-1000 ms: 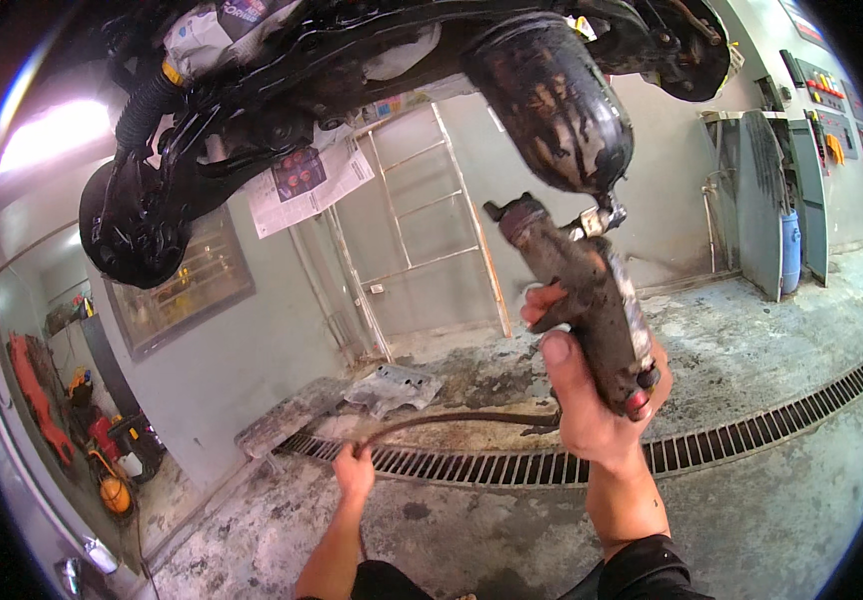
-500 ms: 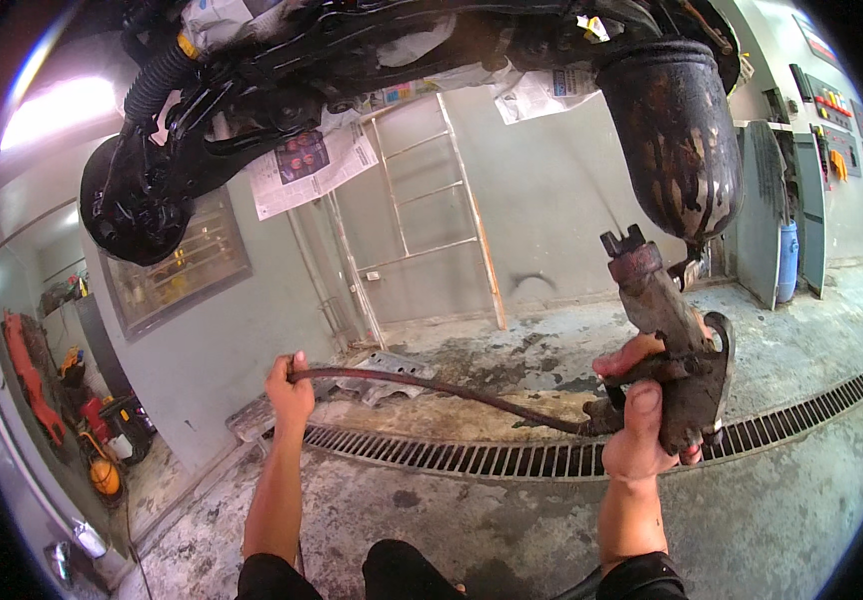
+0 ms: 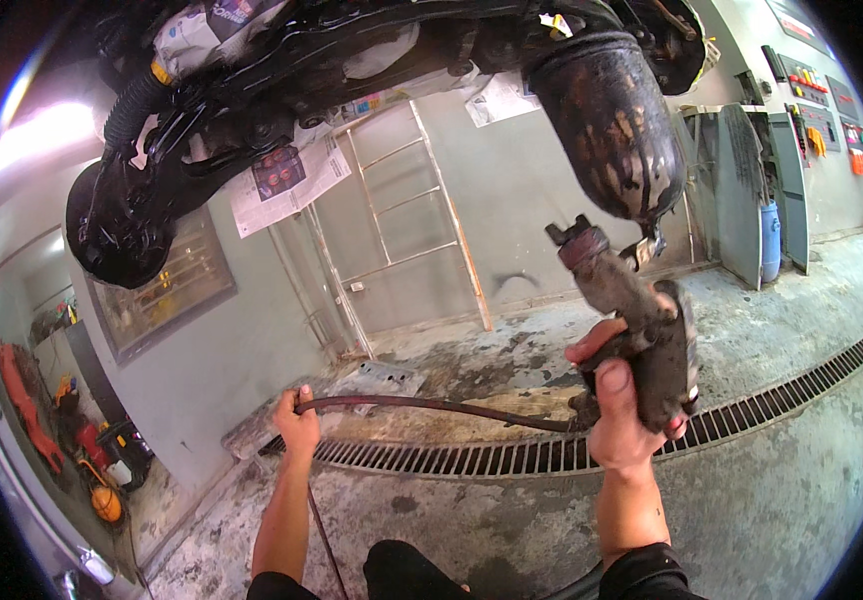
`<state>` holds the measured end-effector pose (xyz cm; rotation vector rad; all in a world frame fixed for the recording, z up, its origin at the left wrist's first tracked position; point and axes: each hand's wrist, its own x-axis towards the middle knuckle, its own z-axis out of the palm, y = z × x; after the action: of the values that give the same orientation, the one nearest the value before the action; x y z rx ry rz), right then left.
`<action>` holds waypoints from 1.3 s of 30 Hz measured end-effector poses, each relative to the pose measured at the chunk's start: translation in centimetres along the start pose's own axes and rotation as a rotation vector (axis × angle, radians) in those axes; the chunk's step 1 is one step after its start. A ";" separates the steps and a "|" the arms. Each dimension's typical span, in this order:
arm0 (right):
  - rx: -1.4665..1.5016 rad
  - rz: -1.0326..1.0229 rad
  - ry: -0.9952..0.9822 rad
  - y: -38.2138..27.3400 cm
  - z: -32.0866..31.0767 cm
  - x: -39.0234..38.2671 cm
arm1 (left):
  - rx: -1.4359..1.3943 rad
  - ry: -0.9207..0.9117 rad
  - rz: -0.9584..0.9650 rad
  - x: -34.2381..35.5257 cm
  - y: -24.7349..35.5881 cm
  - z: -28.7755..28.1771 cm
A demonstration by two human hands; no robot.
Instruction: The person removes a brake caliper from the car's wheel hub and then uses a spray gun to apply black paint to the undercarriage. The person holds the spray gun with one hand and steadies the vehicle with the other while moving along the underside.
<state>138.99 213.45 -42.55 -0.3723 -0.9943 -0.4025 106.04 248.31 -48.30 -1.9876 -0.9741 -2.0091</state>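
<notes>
My right hand (image 3: 624, 420) is closed around the body of a dark, paint-smeared spray gun (image 3: 637, 320), with its nozzle end tilted up and left. A black-streaked cup (image 3: 607, 130) sits above the gun, joined to it by a narrow neck. Off to the left, my left hand (image 3: 299, 425) grips a dark air hose (image 3: 432, 405) that stretches across to the gun's lower end and also hangs down past my wrist. Overhead is a glossy black vehicle underbody (image 3: 282, 85), with newspaper sheets (image 3: 287, 185) masking parts of it.
A metal ladder frame (image 3: 452, 215) leans on the grey wall. Across the concrete floor runs a drain grate (image 3: 452, 457). A blue cylinder (image 3: 772, 240) stands beside grey panels at right. Red and orange equipment (image 3: 102, 490) stands at far left.
The spray gun and its cup have moved left and tilted further that way. My left hand has shifted slightly down and right. A faint streak above the nozzle no longer shows.
</notes>
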 end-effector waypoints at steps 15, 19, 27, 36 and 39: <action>-0.144 -0.151 0.145 0.1 0.0 6.9 | -0.075 -0.191 -0.057 -2.1 3.5 4.3; -0.073 -0.112 0.144 0.8 1.0 8.3 | -0.051 -0.200 -0.081 -1.8 3.6 4.0; -0.068 -0.033 0.044 -0.8 1.7 7.1 | 0.010 -0.181 -0.124 -2.1 2.9 2.6; -0.142 -0.104 0.037 -0.7 1.2 6.7 | 0.038 -0.224 -0.160 -2.5 2.6 2.7; -0.180 -0.128 0.077 -0.5 0.4 6.7 | -0.036 -0.187 -0.114 -3.1 3.2 3.7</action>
<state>141.70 212.20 -36.56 -0.4531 -0.9124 -0.6203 111.21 246.77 -50.48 -2.2195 -1.1208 -1.9357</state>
